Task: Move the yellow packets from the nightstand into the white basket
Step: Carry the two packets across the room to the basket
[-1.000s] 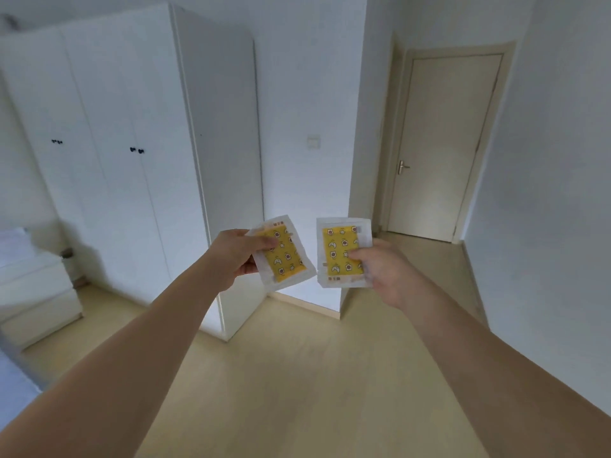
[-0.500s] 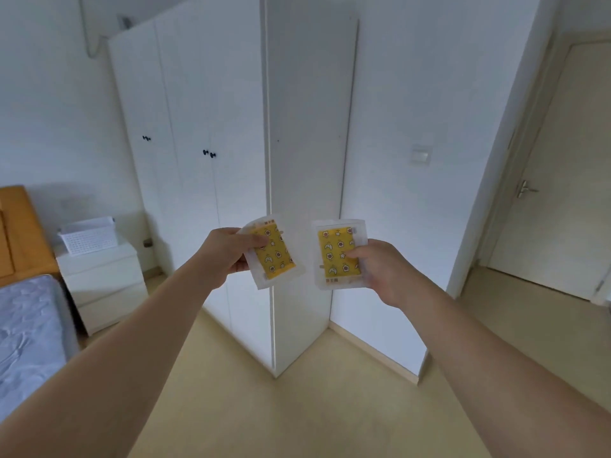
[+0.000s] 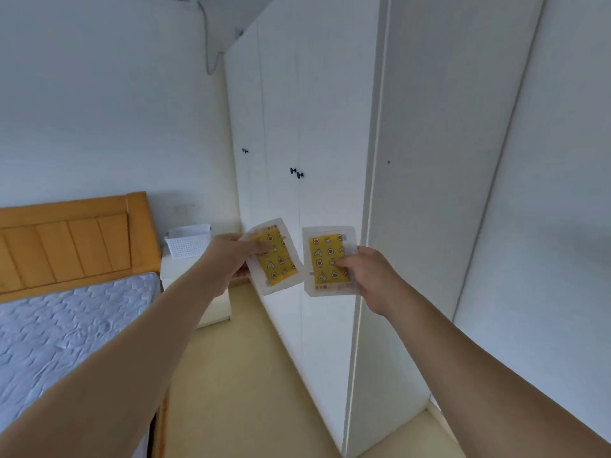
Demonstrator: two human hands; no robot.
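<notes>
I hold two yellow packets with clear borders out in front of me at chest height. My left hand (image 3: 228,259) pinches the left packet (image 3: 276,259), which is tilted. My right hand (image 3: 370,276) pinches the right packet (image 3: 325,262), held nearly upright. The white basket (image 3: 188,242) stands on the white nightstand (image 3: 178,269) beyond and to the left of my left hand, beside the bed. My left arm hides part of the nightstand.
A tall white wardrobe (image 3: 314,143) with black knobs fills the right side, close to my hands. A bed with an orange wooden headboard (image 3: 72,239) and a grey mattress (image 3: 66,328) lies on the left. Pale wooden floor (image 3: 238,375) runs between the bed and the wardrobe.
The view has swung left from the door towards the bed. The nightstand with the basket has come closer to the middle. Both hands keep the same hold on the packets.
</notes>
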